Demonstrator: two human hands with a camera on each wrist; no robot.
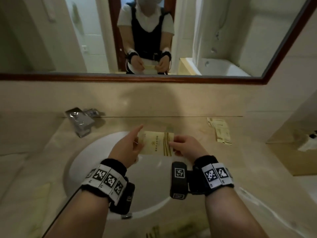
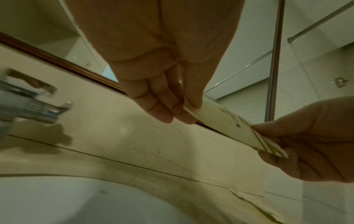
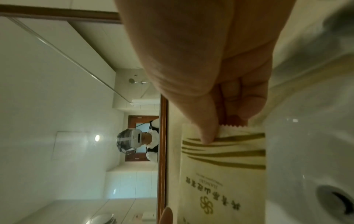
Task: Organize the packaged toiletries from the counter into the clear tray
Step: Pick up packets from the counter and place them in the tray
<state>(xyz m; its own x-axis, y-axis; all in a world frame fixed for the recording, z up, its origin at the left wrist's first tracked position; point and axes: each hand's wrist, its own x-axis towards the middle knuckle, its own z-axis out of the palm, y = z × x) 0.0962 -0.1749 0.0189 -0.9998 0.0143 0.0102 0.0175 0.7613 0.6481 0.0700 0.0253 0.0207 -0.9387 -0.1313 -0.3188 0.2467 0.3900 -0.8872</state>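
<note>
Both hands hold one flat cream packet (image 1: 157, 143) with gold stripes and gold print above the white sink basin (image 1: 96, 152). My left hand (image 1: 127, 146) pinches its left end between thumb and fingers, index finger pointing outward; the same packet (image 2: 228, 121) shows edge-on in the left wrist view. My right hand (image 1: 186, 146) pinches the striped, serrated right end, and the right wrist view shows the thumb on the packet (image 3: 224, 166). More cream packets (image 1: 220, 130) lie on the counter at the right by the wall. No clear tray is in view.
A chrome faucet (image 1: 80, 120) stands left of the basin. The marble counter (image 1: 240, 169) surrounds the sink. A tan tissue box (image 1: 298, 150) sits at the far right. A wood-framed mirror (image 1: 154, 78) runs above the backsplash. Packet-like shapes (image 1: 154, 232) lie at the near edge.
</note>
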